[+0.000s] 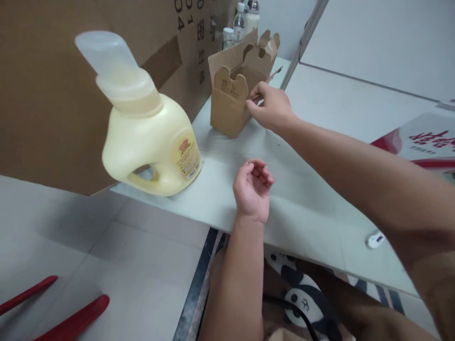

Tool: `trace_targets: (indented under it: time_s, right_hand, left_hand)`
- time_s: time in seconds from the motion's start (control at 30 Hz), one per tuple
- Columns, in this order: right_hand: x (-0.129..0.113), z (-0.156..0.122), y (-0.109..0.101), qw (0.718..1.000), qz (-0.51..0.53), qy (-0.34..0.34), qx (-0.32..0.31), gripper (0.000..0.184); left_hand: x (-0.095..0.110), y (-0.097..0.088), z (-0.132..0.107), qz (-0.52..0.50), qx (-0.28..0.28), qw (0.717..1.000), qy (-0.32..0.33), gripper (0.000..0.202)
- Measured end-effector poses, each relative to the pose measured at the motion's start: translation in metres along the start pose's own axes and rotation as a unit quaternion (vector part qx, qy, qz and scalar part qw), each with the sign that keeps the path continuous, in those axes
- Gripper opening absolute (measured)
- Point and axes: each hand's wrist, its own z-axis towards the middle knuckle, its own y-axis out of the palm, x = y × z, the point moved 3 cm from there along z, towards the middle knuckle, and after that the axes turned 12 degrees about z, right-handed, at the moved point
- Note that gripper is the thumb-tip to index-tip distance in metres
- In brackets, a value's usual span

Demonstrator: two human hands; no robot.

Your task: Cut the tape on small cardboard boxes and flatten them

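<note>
My right hand reaches across to a small brown cardboard box, its thumb and fingers pinched at the box's near right edge. The box stands upright with its top flaps raised. Closer to me, my left hand rests palm up over the table, its fingers loosely curled and nothing visible in it. To the left of both hands stands a large pale yellow jug with a handle and a translucent slanted cap. What lies inside the box is hidden.
The pale green table has its edge just under my left forearm. A big carton rises behind the jug. Several bottles stand behind the box. A small white object and a red-and-white package lie to the right.
</note>
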Motion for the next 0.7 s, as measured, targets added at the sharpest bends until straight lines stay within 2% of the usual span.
trace_targets:
  time_s: [0.07,0.13,0.17,0.2,0.23,0.3,0.37,0.43,0.5,0.57,0.6,0.67,0.7]
  right_hand:
    - [0.004,-0.047,-0.023,0.998,0.055,-0.019,0.021,0.013]
    - [0.011,-0.104,-0.053,0.992,0.105,0.009,0.064,0.017]
    - [0.016,-0.133,-0.068,0.987,0.129,0.027,0.088,0.020]
    - [0.022,-0.162,-0.083,0.983,0.145,0.039,0.110,0.025]
    - [0.027,-0.191,-0.098,0.977,0.156,0.039,0.138,0.029]
    - [0.038,-0.243,-0.120,0.969,0.171,0.020,0.179,0.042]
    - [0.048,-0.287,-0.133,0.958,0.181,0.001,0.223,0.052]
    - [0.059,-0.321,-0.139,0.949,0.185,0.031,0.253,0.063]
    - [0.070,-0.345,-0.141,0.939,0.180,0.094,0.277,0.066]
    - [0.079,-0.362,-0.144,0.932,0.173,0.131,0.291,0.049]
    - [0.082,-0.368,-0.145,0.935,0.175,0.126,0.283,0.037]
    - [0.085,-0.376,-0.148,0.949,0.197,0.064,0.237,0.027]
    - [0.085,-0.380,-0.149,0.954,0.215,0.021,0.208,0.031]
  left_hand:
    - [0.011,-0.010,-0.006,0.037,0.106,0.987,0.118,0.017]
    - [0.022,-0.020,-0.015,0.091,0.234,0.932,0.261,0.019]
    - [0.026,-0.024,-0.020,0.118,0.279,0.901,0.311,0.019]
    - [0.028,-0.026,-0.022,0.142,0.303,0.879,0.340,0.018]
    - [0.028,-0.026,-0.021,0.165,0.301,0.875,0.341,0.018]
    - [0.022,-0.020,-0.017,0.214,0.228,0.892,0.327,0.022]
    - [0.010,-0.007,-0.012,0.233,0.104,0.920,0.297,0.028]
    - [-0.007,0.010,-0.013,0.228,-0.024,0.940,0.254,0.036]
    - [-0.025,0.027,-0.017,0.233,-0.120,0.940,0.220,0.047]
    - [-0.041,0.041,-0.022,0.268,-0.167,0.923,0.218,0.052]
    - [-0.047,0.046,-0.023,0.294,-0.173,0.913,0.224,0.050]
    - [-0.058,0.056,-0.024,0.343,-0.165,0.894,0.237,0.040]
    - [-0.062,0.060,-0.023,0.366,-0.158,0.884,0.244,0.036]
